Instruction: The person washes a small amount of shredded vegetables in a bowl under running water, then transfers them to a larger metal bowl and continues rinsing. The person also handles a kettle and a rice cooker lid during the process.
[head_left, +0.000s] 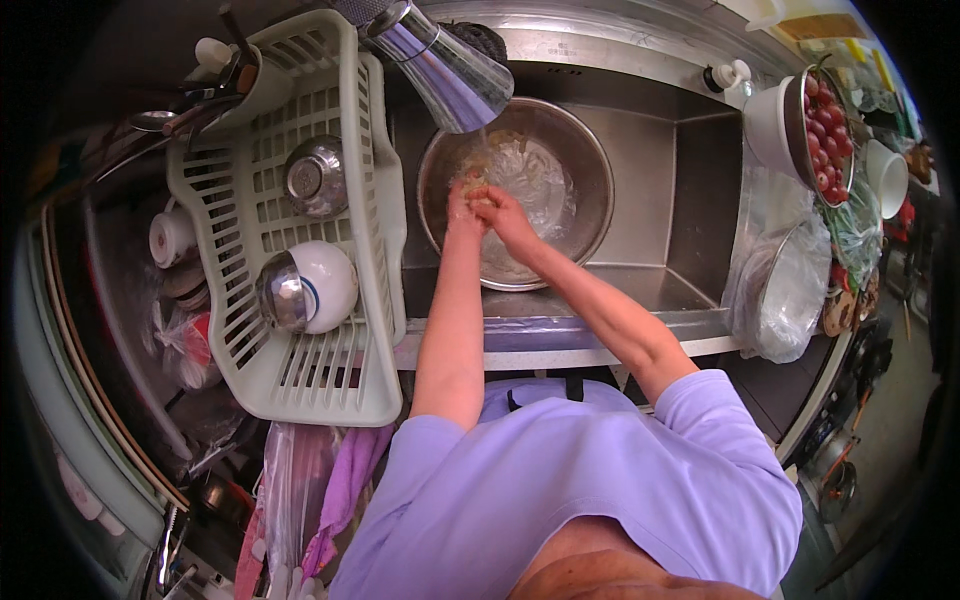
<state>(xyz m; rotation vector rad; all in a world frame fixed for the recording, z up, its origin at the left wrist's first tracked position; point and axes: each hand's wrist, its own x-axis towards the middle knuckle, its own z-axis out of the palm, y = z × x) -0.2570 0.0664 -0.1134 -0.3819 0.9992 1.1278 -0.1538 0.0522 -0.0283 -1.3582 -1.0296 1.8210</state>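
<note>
Both my hands are close together over a round stainless steel basin (592, 187) in the sink. Water runs from the chrome faucet head (457, 75) above them. My left hand (465, 206) is under the stream, its fingers partly blurred by splashing. My right hand (506, 217) meets it from the right with bent fingers. Between the fingers is a small pale yellowish piece (475, 192); its exact kind is unclear. Rippling water (536, 184) covers the basin's bottom, and more pale, yellowish matter shows near its far left side.
Left of the basin, a pale plastic dish rack (379, 262) holds a metal bowl (315, 176) and a white bowl (330, 285). At right stand a bowl of red grapes (825, 139), a white container (769, 124) and a plastic-covered bowl (787, 292). A purple cloth (341, 495) hangs below the rack.
</note>
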